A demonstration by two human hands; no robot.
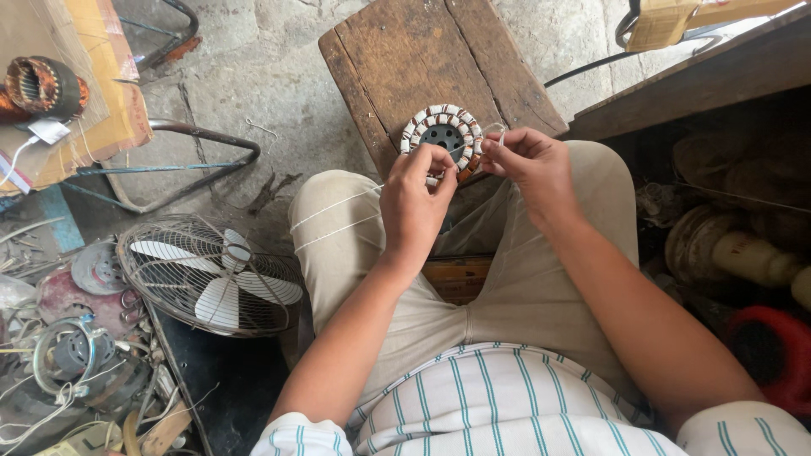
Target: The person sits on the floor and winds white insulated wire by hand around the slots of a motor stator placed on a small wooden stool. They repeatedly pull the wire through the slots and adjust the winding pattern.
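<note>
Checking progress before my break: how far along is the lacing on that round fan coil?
Done: white wraps circle most of the coil ring on the wooden stool. In hand: left hand steadies the ring, right hand pulls thin white thread. Left: cannot tell how many wraps remain.

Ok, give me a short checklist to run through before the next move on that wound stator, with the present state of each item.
1. Stator rests on the wooden stool: ok, near its front edge.
2. Left hand pinches at the stator's lower rim: ok.
3. Right hand holds a thin white thread: ok.
4. Thread taut between the hands: cannot tell.
5. Windings intact: cannot tell, too small.
6. Table fan on the floor lies apart from both hands: ok.
</note>
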